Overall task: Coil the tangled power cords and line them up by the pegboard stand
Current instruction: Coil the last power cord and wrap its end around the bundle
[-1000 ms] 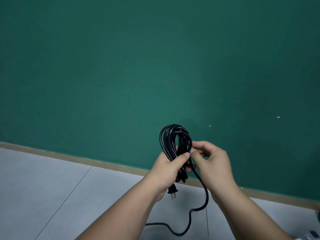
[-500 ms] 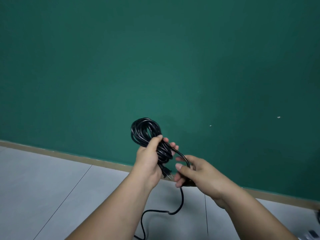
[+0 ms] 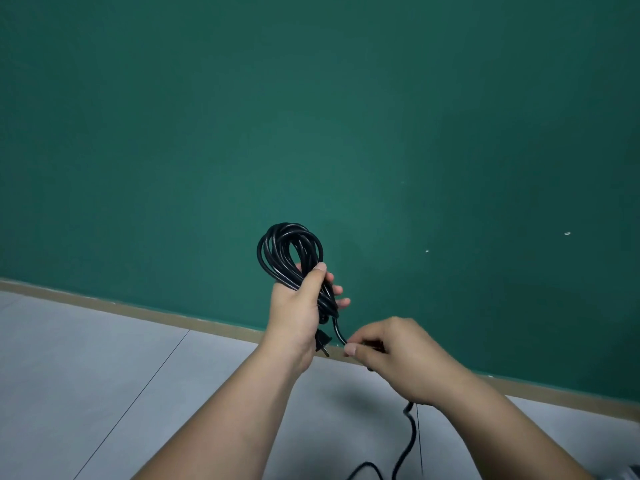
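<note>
While left hand grips the coiled cord | right hand fingers pinch its loose tail

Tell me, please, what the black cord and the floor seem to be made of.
The black cord looks like glossy rubber or plastic: light streaks run along its loops. The floor is probably smooth pale grey tile: thin straight joint lines cross it.
</note>
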A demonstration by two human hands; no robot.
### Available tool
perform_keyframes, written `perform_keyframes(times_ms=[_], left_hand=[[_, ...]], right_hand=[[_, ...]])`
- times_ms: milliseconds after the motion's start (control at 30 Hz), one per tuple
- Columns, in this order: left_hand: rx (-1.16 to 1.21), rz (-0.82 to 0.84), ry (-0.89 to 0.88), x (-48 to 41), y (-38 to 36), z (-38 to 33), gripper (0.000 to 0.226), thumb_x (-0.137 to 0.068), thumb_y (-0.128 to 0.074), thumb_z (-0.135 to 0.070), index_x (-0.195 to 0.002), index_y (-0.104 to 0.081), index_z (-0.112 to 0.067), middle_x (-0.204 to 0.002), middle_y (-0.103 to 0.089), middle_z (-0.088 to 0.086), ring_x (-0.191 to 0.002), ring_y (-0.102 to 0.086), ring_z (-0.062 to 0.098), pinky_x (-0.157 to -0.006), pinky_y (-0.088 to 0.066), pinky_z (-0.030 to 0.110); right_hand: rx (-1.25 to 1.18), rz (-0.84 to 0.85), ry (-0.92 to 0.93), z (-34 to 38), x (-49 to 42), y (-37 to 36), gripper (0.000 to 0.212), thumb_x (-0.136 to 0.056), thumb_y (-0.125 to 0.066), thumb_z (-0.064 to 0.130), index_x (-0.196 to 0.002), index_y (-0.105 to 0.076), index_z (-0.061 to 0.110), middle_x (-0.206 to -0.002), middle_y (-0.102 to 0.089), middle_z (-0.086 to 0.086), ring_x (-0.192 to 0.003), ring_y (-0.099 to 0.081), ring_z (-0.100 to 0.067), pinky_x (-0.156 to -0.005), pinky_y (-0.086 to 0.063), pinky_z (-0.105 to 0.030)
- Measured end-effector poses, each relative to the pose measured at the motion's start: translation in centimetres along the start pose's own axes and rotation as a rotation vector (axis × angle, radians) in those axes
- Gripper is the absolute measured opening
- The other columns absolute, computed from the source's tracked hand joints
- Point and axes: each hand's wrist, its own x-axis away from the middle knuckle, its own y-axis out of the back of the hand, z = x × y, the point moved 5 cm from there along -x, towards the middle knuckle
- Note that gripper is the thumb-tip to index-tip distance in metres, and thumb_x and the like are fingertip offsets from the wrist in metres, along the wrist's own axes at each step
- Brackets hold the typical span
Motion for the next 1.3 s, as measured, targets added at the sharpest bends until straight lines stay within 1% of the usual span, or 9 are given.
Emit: perform_keyframes(times_ms=[200, 400, 567, 700, 867, 967, 1067, 1167, 1300], left_hand=[[-0.082, -0.069, -0.057, -1.1, 0.8, -0.8, 0.012, -0.103, -0.065, -0.018, -0.094, -0.064, -0.01, -0.08, -0.064, 0.004, -0.07, -0.059, 0.022, -0.06, -0.054, 0.037], [-0.379, 0.036, -0.143, -1.4, 0.2, -0.5, 0.026, -0.098, -0.069, -0.042, -0.089, -0.064, -0.018, -0.075, -0.066, -0.004, -0.07, -0.061, 0.017, -0.072, -0.052, 0.039], [-0.622, 0.38, -0.053, -0.3, -1.2, 0.1, 0.018, -0.1, -0.068, -0.045, -0.094, -0.061, -0.029, -0.08, -0.067, -0.017, -0.073, -0.063, 0.002, -0.066, -0.047, 0.015], [-0.632, 0.741, 0.157, 2.1, -2.3, 1.1, 0.029, -0.101, -0.066, -0.049, -0.083, -0.067, -0.026, -0.074, -0.064, -0.003, -0.065, -0.06, 0.014, -0.056, -0.044, 0.024], [-0.774, 1.105, 0.266, 5.9, -4.3, 3.6, 0.033, -0.096, -0.074, -0.039, -0.102, -0.066, -0.008, -0.091, -0.065, 0.005, -0.081, -0.061, 0.018, -0.075, -0.049, 0.031], [-0.875, 1.24, 0.229, 7.9, -5.8, 4.4, 0.033, -0.098, -0.076, -0.025, -0.128, -0.062, -0.026, -0.107, -0.068, -0.029, -0.104, -0.061, -0.008, -0.097, -0.044, 0.016], [-0.996, 1.224, 0.216, 7.8, -5.8, 4.9, 0.025, -0.095, -0.077, -0.03, -0.116, -0.063, -0.029, -0.089, -0.066, -0.032, -0.085, -0.061, -0.012, -0.081, -0.046, 0.011], [-1.039, 1.099, 0.233, 6.7, -4.9, 4.8, 0.012, -0.093, -0.071, -0.015, -0.089, -0.06, -0.019, -0.07, -0.059, -0.012, -0.063, -0.054, 0.006, -0.059, -0.044, 0.022], [-0.667, 1.037, 0.512, 6.8, -4.2, 4.0, 0.01, -0.091, -0.055, 0.002, -0.088, -0.056, -0.008, -0.076, -0.056, 0.008, -0.063, -0.053, 0.019, -0.054, -0.045, 0.022]], right_hand=[[-0.337, 0.201, -0.032, 0.0, 1.2, 0.9, 0.012, -0.104, -0.064, 0.032, -0.11, -0.074, 0.035, -0.071, -0.041, 0.008, -0.065, -0.044, -0.013, -0.062, -0.058, -0.031], [0.33, -0.092, -0.025, -1.1, 1.3, 5.0, 0.013, -0.103, -0.062, 0.047, -0.103, -0.072, 0.038, -0.085, -0.066, 0.016, -0.079, -0.06, -0.004, -0.073, -0.055, -0.029], [0.261, -0.333, 0.181, -0.3, 2.0, 7.2, 0.019, -0.085, -0.08, 0.056, -0.091, -0.074, 0.04, -0.082, -0.059, 0.016, -0.076, -0.059, -0.006, -0.067, -0.053, -0.037], [0.073, -0.407, 0.28, -0.1, 2.3, 8.0, 0.033, -0.065, -0.093, 0.054, -0.082, -0.073, 0.034, -0.082, -0.06, 0.012, -0.075, -0.06, -0.011, -0.063, -0.042, -0.02], [0.032, -0.558, 0.321, 0.8, 2.3, 9.1, 0.049, -0.063, -0.097, 0.048, -0.073, -0.053, 0.031, -0.075, -0.05, 0.012, -0.061, -0.045, -0.015, -0.061, -0.042, -0.023], [0.041, -0.446, 0.328, 1.5, 2.1, 8.1, 0.049, -0.065, -0.098, 0.042, -0.072, -0.052, 0.028, -0.075, -0.051, 0.017, -0.056, -0.042, -0.011, -0.057, -0.037, -0.02], [-0.065, -0.339, 0.271, 1.0, 2.2, 7.9, 0.038, -0.07, -0.098, 0.033, -0.079, -0.062, 0.026, -0.074, -0.055, 0.022, -0.054, -0.043, -0.007, -0.055, -0.038, -0.018], [-0.104, -0.263, 0.189, -1.2, 2.3, 8.4, 0.026, -0.078, -0.091, 0.036, -0.092, -0.069, 0.031, -0.079, -0.056, 0.017, -0.062, -0.048, -0.008, -0.062, -0.044, -0.024], [-0.403, -0.23, 0.077, -3.4, 2.3, 8.7, 0.039, -0.088, -0.077, 0.059, -0.092, -0.07, 0.021, -0.075, -0.054, -0.004, -0.069, -0.044, -0.019, -0.067, -0.038, -0.037]])
